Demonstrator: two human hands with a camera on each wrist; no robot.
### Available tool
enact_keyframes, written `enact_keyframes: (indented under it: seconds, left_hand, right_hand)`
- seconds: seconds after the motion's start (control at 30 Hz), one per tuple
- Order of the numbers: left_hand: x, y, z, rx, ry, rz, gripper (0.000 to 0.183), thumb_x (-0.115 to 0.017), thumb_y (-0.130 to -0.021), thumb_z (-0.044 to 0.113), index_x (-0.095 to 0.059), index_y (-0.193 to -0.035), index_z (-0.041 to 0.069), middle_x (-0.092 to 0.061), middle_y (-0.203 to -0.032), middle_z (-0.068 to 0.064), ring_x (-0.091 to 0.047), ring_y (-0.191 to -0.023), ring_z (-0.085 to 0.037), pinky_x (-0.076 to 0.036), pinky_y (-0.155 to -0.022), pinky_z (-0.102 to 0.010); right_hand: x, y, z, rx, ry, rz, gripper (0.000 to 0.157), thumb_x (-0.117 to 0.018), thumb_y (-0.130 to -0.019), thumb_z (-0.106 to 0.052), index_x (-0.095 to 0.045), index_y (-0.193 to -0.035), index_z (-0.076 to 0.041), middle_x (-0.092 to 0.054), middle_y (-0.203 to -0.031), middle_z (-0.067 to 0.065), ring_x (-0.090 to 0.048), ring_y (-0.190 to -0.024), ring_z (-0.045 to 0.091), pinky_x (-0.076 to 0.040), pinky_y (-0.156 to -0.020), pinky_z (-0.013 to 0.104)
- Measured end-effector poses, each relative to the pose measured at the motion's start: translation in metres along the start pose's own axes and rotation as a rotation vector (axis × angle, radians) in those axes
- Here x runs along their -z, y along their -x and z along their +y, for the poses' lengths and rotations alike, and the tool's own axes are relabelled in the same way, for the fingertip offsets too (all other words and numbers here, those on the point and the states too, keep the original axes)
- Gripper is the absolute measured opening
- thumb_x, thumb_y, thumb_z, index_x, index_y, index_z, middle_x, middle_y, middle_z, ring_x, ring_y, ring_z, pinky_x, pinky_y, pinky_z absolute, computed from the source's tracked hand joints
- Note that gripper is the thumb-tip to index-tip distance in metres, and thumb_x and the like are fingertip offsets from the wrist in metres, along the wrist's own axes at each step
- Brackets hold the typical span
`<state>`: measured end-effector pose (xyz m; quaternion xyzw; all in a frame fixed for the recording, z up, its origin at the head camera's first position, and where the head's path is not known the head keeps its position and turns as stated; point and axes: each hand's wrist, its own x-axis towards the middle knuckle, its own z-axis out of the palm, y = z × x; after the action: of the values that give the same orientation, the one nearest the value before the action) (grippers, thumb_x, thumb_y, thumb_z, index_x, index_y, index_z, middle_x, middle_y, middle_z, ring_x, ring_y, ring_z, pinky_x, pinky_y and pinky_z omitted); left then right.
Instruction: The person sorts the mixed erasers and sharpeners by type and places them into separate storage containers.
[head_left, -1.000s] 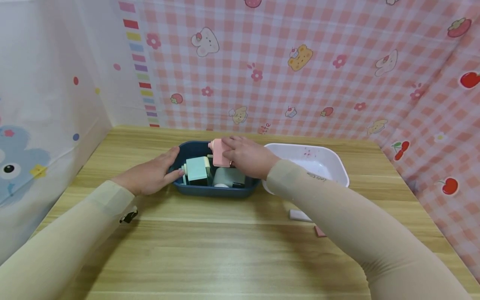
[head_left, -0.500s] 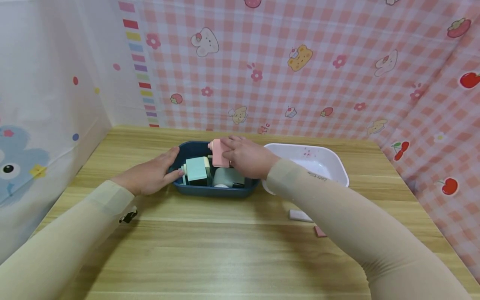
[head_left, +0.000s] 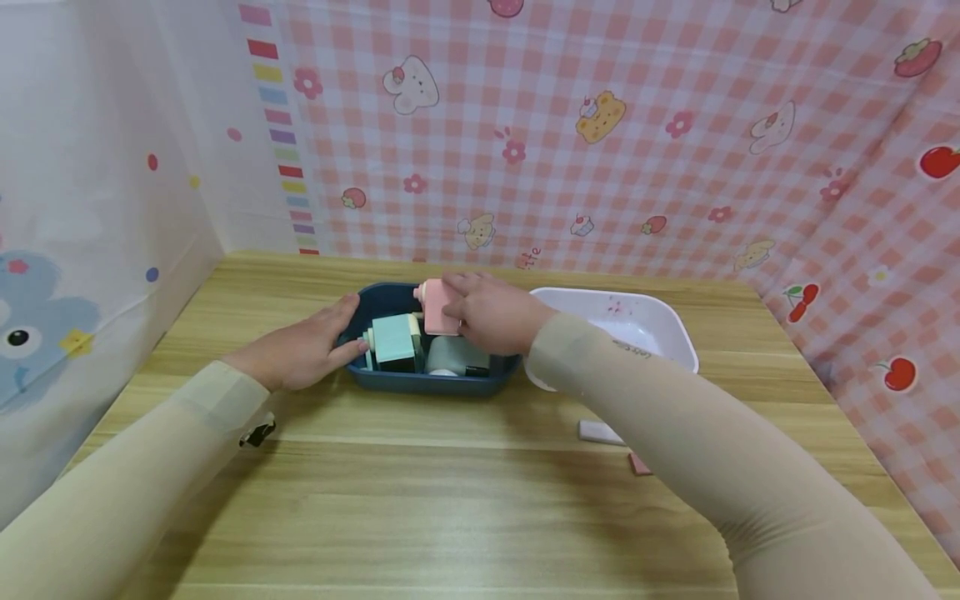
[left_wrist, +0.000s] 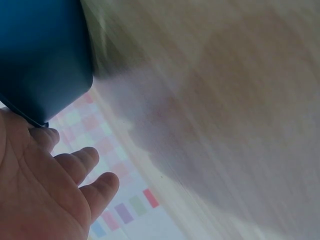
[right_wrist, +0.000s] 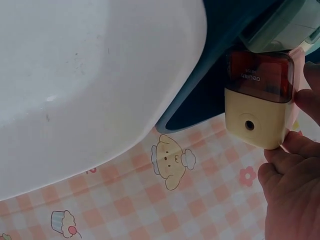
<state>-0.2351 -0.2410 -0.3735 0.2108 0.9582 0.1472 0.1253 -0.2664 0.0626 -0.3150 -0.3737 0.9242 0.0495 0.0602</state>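
My right hand grips a pink pencil sharpener at the back of a dark blue bin. The right wrist view shows its cream end with a round pencil hole and a dark red see-through drawer, fingers and thumb on either side. A mint pencil sharpener lies in the bin's left part, beside a grey-green item with a black part. My left hand rests at the bin's left end, thumb over the rim by the mint sharpener. Its fingers stretch out straight along the outside.
A white bin stands right of the blue one, partly behind my right forearm. A pale bar and a pink piece lie on the wooden table in front of it. Printed cloth hangs behind the table and at both sides.
My right hand and the pink pencil sharpener have shifted very slightly left. The left hand and the bins have stayed in place.
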Motion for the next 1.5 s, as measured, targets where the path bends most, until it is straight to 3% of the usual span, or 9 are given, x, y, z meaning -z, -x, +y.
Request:
enact_keyframes:
  seconds: [0.17, 0.4, 0.67, 0.87, 1.13, 1.37, 1.5]
  left_hand:
    - [0.000, 0.000, 0.000, 0.001, -0.005, 0.000, 0.092, -0.033, -0.110, 0.064, 0.001, -0.168, 0.001, -0.002, -0.177, -0.022, -0.008, -0.163, -0.044, -0.014, -0.131, -0.060]
    - [0.001, 0.001, 0.001, 0.001, -0.015, 0.003, 0.091, -0.034, -0.110, 0.062, 0.000, -0.168, 0.001, -0.003, -0.177, -0.022, -0.010, -0.163, -0.044, -0.015, -0.131, -0.059]
    - [0.000, 0.000, 0.000, -0.005, -0.021, 0.007, 0.091, -0.033, -0.110, 0.062, 0.000, -0.168, 0.000, -0.003, -0.177, -0.022, -0.009, -0.163, -0.044, -0.015, -0.132, -0.059]
    - [0.000, -0.001, -0.001, -0.012, -0.026, 0.011, 0.091, -0.033, -0.110, 0.062, -0.001, -0.168, -0.001, -0.004, -0.177, -0.022, -0.010, -0.163, -0.044, -0.016, -0.131, -0.059]
    - [0.002, 0.001, 0.004, -0.001, -0.038, 0.010, 0.091, -0.034, -0.110, 0.063, -0.003, -0.168, 0.000, -0.006, -0.177, -0.022, -0.012, -0.163, -0.044, -0.017, -0.131, -0.059]
    - [0.003, 0.001, 0.007, 0.013, -0.044, 0.017, 0.091, -0.035, -0.110, 0.062, -0.004, -0.168, 0.001, -0.007, -0.177, -0.022, -0.014, -0.163, -0.044, -0.018, -0.131, -0.059]
    - [0.002, 0.001, 0.007, -0.007, -0.030, 0.016, 0.090, -0.035, -0.110, 0.061, -0.003, -0.168, -0.001, -0.006, -0.177, -0.022, -0.013, -0.163, -0.044, -0.017, -0.131, -0.059]
  right_hand:
    - [0.001, -0.001, -0.001, 0.017, 0.009, 0.013, 0.040, -0.058, -0.108, -0.027, -0.064, -0.147, -0.018, -0.030, -0.174, 0.011, -0.028, -0.162, 0.029, -0.022, -0.133, 0.046]
    - [0.005, -0.010, 0.002, 0.047, 0.032, 0.038, 0.033, -0.061, -0.107, -0.024, -0.071, -0.139, -0.020, -0.037, -0.170, 0.013, -0.047, -0.151, 0.029, -0.043, -0.123, 0.041]
    - [0.011, -0.013, -0.004, 0.056, 0.071, -0.014, 0.040, -0.064, -0.106, -0.022, -0.066, -0.146, -0.022, -0.044, -0.166, 0.015, -0.051, -0.147, 0.031, -0.039, -0.126, 0.043]
    - [0.013, -0.015, -0.009, 0.032, 0.093, -0.073, 0.045, -0.064, -0.107, -0.028, -0.060, -0.151, -0.023, -0.033, -0.172, 0.012, -0.036, -0.158, 0.030, -0.027, -0.131, 0.046]
    - [0.011, -0.010, -0.011, 0.025, 0.102, -0.042, 0.044, -0.067, -0.105, -0.032, -0.063, -0.148, -0.023, -0.037, -0.171, 0.011, -0.036, -0.159, 0.028, -0.024, -0.133, 0.046]
    - [0.008, -0.012, -0.009, -0.004, -0.006, 0.026, 0.052, -0.069, -0.103, -0.025, -0.057, -0.153, -0.020, -0.049, -0.162, 0.011, -0.050, -0.147, 0.029, -0.040, -0.125, 0.043]
    - [0.007, -0.016, -0.007, -0.037, -0.038, 0.037, 0.063, -0.072, -0.102, -0.027, -0.048, -0.160, -0.021, -0.048, -0.163, 0.010, -0.049, -0.147, 0.030, -0.039, -0.126, 0.046]
